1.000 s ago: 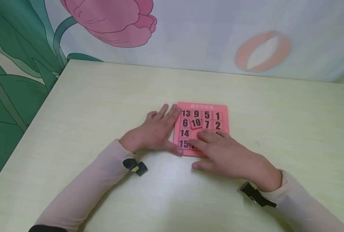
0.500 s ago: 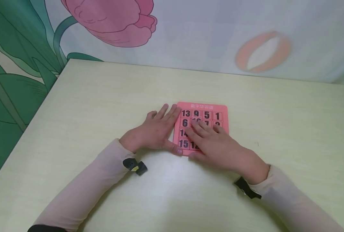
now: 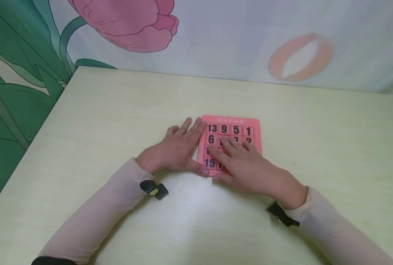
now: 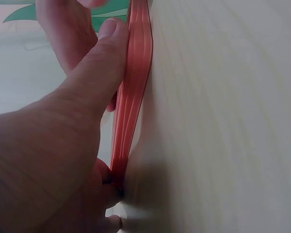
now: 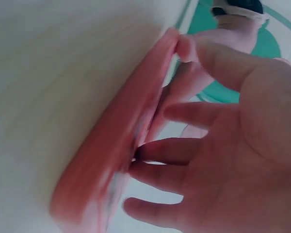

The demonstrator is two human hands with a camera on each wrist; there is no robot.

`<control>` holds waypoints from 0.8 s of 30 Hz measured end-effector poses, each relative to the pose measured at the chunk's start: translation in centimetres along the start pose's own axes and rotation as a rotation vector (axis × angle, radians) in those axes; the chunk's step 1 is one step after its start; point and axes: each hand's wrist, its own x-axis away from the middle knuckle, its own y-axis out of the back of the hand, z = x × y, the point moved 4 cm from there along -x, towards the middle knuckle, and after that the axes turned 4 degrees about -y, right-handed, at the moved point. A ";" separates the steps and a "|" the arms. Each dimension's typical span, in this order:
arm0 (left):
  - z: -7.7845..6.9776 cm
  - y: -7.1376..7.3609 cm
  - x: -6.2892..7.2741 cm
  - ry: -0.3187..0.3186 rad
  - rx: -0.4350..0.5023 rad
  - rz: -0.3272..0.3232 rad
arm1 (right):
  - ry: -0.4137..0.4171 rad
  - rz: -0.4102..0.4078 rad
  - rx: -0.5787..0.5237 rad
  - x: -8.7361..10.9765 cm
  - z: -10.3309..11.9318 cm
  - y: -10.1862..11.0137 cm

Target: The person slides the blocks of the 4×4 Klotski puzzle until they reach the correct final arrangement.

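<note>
A pink number slide puzzle (image 3: 231,120) lies flat on the table, its square tiles bearing black numbers. My left hand (image 3: 173,151) rests along its left side, fingers spread near the far left corner and the thumb touching the near left corner. In the left wrist view, that thumb (image 4: 106,53) lies against the puzzle's side edge. My right hand (image 3: 249,165) is over the middle and right of the puzzle, its fairly straight fingertips touching the tiles and its thumb at the near edge. Several tiles under it are hidden; 13, 9, 5, 1, 6 and 15 show.
The pale table (image 3: 123,110) extends around the puzzle on all sides. Behind it hangs a light backdrop (image 3: 223,40) printed with a pink flower and green leaves. Dark straps (image 3: 282,214) sit at both wrists.
My right hand has moved left and farther over the puzzle, covering the 10 tile, which lay askew and now looks level with its neighbours. My left hand has stayed put.
</note>
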 end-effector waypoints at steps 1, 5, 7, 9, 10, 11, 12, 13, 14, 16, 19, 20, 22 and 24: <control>0.0 0.0 0.0 0.000 -0.002 0.001 | 0.002 0.020 -0.006 0.1 0.1 0.0; 0.0 0.0 0.0 0.002 0.000 0.004 | 0.024 0.074 -0.035 0.9 0.7 0.1; 0.0 -0.1 0.0 0.003 0.003 0.002 | 0.041 0.097 -0.044 1.4 1.0 0.3; 0.0 -0.1 -0.1 0.005 0.005 0.001 | 0.053 0.117 -0.047 1.8 1.2 0.4; 0.0 0.0 -0.1 0.005 0.005 0.000 | 0.046 0.121 -0.049 2.0 1.2 0.5; 0.0 0.0 -0.1 0.006 0.006 -0.002 | 0.035 0.118 -0.048 2.1 1.0 0.7; 0.0 0.1 -0.1 0.007 0.006 -0.003 | 0.018 0.107 -0.043 2.1 0.9 0.8; 0.0 0.1 -0.1 0.007 0.007 -0.002 | -0.002 0.092 -0.036 2.0 0.6 0.9; -0.1 0.1 0.0 0.007 0.009 -0.001 | -0.023 0.078 -0.029 2.0 0.4 1.0; -0.1 0.1 -0.1 0.003 0.013 0.001 | -0.057 0.047 -0.019 1.7 0.0 0.9; -0.1 0.1 0.0 0.000 0.015 0.003 | -0.047 0.035 -0.029 1.2 0.0 0.4; -0.1 0.1 0.0 -0.001 0.015 0.002 | -0.033 0.040 -0.041 1.0 0.1 0.2; -0.1 0.1 0.0 -0.001 0.013 0.001 | -0.003 0.047 -0.071 0.7 0.4 -0.2; -0.1 0.1 0.0 0.003 0.015 0.003 | 0.018 0.063 -0.113 0.7 0.5 -0.3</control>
